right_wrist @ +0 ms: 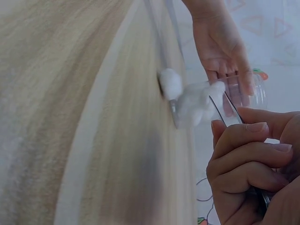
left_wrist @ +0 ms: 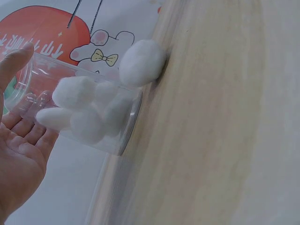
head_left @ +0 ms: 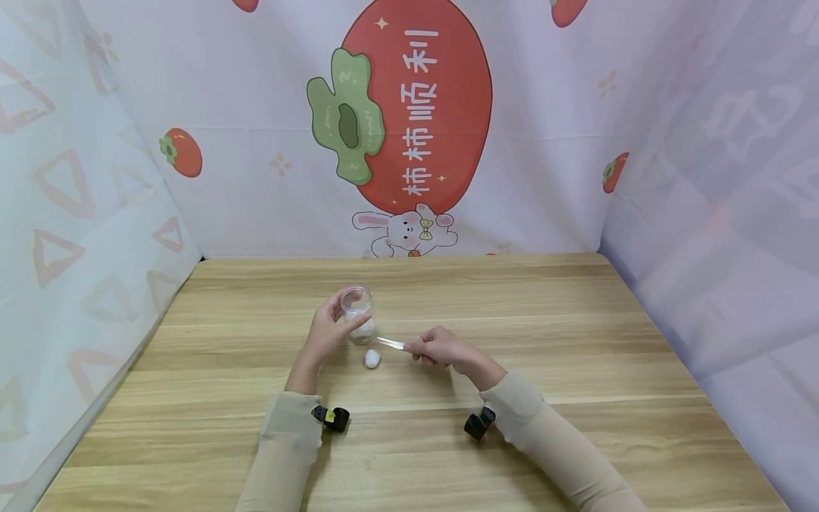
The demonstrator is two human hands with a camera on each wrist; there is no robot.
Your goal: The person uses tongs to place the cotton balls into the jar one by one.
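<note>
My left hand (head_left: pixel 328 328) grips a clear jar (head_left: pixel 356 300) round its upper part, thumb on one side and fingers on the other. Several white cotton balls (left_wrist: pixel 89 112) lie inside, towards the jar's bottom. The jar's mouth has no lid on it. One loose cotton ball (head_left: pixel 372 358) rests on the table just in front of the jar. My right hand (head_left: pixel 441 347) holds metal tweezers (head_left: pixel 391 343) between thumb and curled fingers. Their tips stand apart with nothing between them, pointing left towards the jar and close to the loose ball.
A wooden table (head_left: pixel 409 455) lies under both arms. Behind it hangs a white cloth (head_left: pixel 256 199) printed with persimmons and a rabbit, and more cloth covers both sides. Each wrist wears a small black camera (head_left: pixel 476 424).
</note>
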